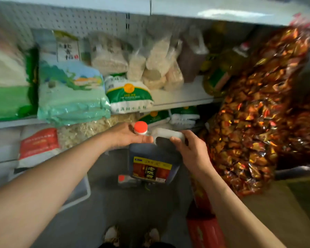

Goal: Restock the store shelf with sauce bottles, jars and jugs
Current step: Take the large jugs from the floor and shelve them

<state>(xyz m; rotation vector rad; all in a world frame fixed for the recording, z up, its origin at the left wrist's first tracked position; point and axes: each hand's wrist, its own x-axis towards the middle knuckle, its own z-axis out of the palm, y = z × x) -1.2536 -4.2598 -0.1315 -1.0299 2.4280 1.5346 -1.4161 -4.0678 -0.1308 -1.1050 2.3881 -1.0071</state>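
A person's two bare forearms reached forward over a grey floor. The right hand (190, 149) was curled tightly around the white handle of a dark jug (152, 161) with a red and yellow label, held in the air in front of the shelving. The left hand (131, 136) lay with straight fingers against the jug's neck, just beside its red cap (140, 127). Beyond, a metal shelf (183, 97) carried rice bags (129, 93) and clear packets. Red snack bags (261, 108) hung at the right.
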